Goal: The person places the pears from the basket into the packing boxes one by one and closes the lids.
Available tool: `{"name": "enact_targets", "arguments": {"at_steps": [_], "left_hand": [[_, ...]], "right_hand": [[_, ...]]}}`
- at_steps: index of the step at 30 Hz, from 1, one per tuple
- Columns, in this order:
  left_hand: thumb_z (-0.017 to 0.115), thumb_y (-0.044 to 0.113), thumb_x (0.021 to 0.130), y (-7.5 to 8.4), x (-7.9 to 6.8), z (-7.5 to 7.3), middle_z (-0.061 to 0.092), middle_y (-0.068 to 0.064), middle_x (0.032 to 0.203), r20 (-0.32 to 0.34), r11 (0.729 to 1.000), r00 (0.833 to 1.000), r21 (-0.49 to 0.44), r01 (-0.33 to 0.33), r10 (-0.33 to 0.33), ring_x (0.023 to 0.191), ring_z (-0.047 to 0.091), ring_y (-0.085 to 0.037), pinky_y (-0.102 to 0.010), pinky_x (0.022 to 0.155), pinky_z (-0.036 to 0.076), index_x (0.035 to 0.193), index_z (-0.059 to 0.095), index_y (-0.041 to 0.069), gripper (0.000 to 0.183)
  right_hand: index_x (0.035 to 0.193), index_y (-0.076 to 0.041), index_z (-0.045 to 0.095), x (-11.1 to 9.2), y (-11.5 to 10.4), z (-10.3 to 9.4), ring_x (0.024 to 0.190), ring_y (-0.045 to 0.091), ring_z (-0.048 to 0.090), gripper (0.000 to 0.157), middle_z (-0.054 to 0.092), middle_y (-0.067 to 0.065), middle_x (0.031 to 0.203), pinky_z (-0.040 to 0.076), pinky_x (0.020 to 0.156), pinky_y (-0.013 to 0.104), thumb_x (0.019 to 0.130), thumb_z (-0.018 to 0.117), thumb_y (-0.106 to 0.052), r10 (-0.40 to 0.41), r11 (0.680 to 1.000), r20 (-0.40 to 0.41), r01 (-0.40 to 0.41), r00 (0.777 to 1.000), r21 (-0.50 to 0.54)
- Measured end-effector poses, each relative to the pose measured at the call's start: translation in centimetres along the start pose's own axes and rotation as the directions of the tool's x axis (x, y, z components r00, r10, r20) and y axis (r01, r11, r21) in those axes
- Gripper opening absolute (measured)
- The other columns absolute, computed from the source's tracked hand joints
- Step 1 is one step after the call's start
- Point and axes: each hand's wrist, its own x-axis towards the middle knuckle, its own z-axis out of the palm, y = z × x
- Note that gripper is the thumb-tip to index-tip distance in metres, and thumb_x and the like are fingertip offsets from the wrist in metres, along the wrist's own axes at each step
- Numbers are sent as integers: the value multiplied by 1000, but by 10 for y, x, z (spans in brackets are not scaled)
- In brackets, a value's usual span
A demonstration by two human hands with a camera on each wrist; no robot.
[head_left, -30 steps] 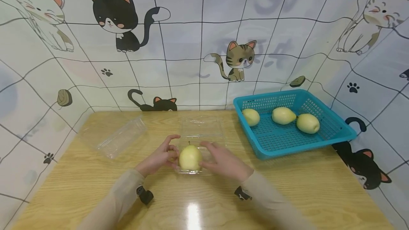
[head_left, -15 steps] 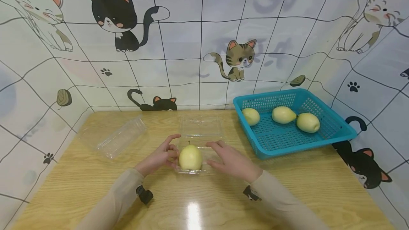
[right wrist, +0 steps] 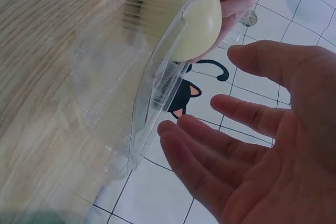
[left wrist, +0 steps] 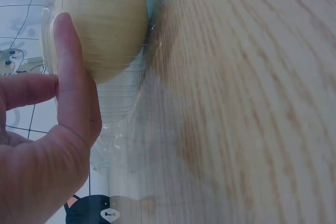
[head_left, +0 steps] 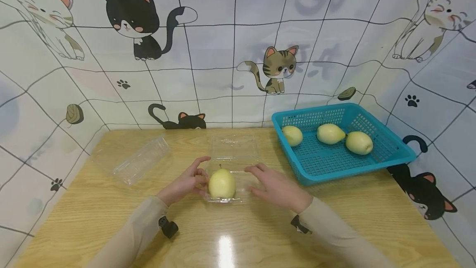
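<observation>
A pale yellow pear (head_left: 222, 184), stem up, sits in the left end of a clear plastic clamshell box (head_left: 241, 185), whose lid (head_left: 234, 146) lies back toward the wall. My left hand (head_left: 189, 182) rests against the box's left end, with fairly straight fingers along the outside of the wall in the left wrist view. To the right of the pear is my right hand (head_left: 279, 187), its fingers spread and bent slightly, holding nothing. A gap separates those fingers from the pear, and they hover by the box's right part in the right wrist view.
At the back right stands a blue plastic basket (head_left: 308, 166) with three pears (head_left: 330, 134) in it. Another clear plastic box (head_left: 143, 160) lies open at the left of the wooden table (head_left: 186, 235). A cat-patterned cloth (head_left: 215, 44) hangs behind.
My right hand has let go of the pear and moved to the right, away from it. The left hand and the pear stay in place.
</observation>
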Motion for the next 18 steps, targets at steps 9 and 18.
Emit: {"name": "enact_targets", "arguments": {"at_steps": [9,18], "left_hand": [[48,-5,92,-1,0,1,45,-16,99,8,1000,1000,-7,-3,3,77,54,-23,-43,68,58,151,14,10,70],[47,-6,91,0,0,-1,44,-15,97,9,1000,1000,-14,-5,5,77,53,-23,-44,69,58,151,14,10,70]], "right_hand": [[119,-3,60,-3,5,-8,76,15,62,33,62,10,113,54,66,32,91,67,-20,-65,995,-3,65,998,-75],[116,-4,62,-7,8,-19,70,12,60,30,63,8,105,52,58,29,91,67,-19,-92,989,12,93,996,-115]]}}
